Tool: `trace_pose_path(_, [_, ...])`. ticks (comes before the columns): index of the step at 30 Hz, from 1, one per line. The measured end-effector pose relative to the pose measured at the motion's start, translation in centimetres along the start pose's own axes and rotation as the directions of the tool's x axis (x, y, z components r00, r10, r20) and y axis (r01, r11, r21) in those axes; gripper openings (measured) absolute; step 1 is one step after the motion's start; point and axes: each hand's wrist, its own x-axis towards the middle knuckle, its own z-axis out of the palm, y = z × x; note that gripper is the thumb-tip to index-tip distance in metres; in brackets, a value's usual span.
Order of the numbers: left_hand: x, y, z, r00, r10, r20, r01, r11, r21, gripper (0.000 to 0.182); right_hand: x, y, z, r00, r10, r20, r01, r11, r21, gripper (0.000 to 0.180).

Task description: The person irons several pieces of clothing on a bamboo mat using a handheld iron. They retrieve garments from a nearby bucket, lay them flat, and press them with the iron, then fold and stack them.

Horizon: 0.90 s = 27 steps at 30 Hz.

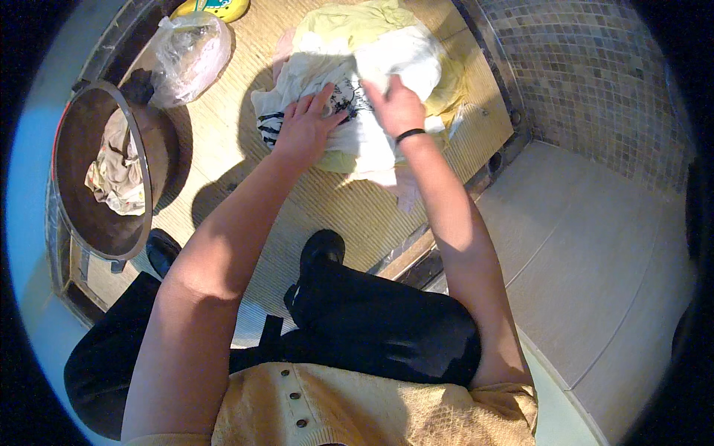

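A white garment [368,146] with a black print lies spread over a pile of cloth on the ribbed floor. My left hand [308,127] presses on its left part, fingers apart, beside the print and a black-striped edge. At the upper right, my right hand [399,108] has its fingers curled on the white fabric and seems to pinch a fold; its fingertips are partly blurred. Yellow cloth [357,22] shows at the far side of the pile and from under its right edge. A pale pink cloth [283,50] peeks out on the left.
Left of me, a dark round basin [146,150] tilted on its side holds crumpled patterned cloth [118,167]. Beyond it sit a clear plastic bag [192,58] and a yellow clog [226,8]. A dark raised frame [491,161] edges the floor on the right, before a mosaic-tiled wall [580,83].
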Motion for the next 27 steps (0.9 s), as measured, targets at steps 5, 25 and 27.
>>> trace_pose_path(5, [0.1, 0.0, -0.2, 1.000, 0.016, -0.003, -0.016, 1.000, -0.004, 0.047, 2.2, 0.6, 0.4, 0.997, -0.079, 0.010, 0.080, 0.993, -0.093, 0.066])
trace_pose_path(25, [0.1, 0.2, -0.1, 1.000, -0.008, 0.001, 0.008, 0.999, -0.032, 0.046, 5.2, 4.6, -4.2, 0.978, 0.188, -0.094, -0.192, 0.981, -0.031, 0.070])
trace_pose_path(27, [0.1, 0.3, 0.1, 1.000, -0.004, -0.026, 0.002, 0.999, -0.054, 0.045, 4.8, 2.7, -2.8, 0.989, 0.133, -0.068, -0.129, 0.989, 0.070, 0.070])
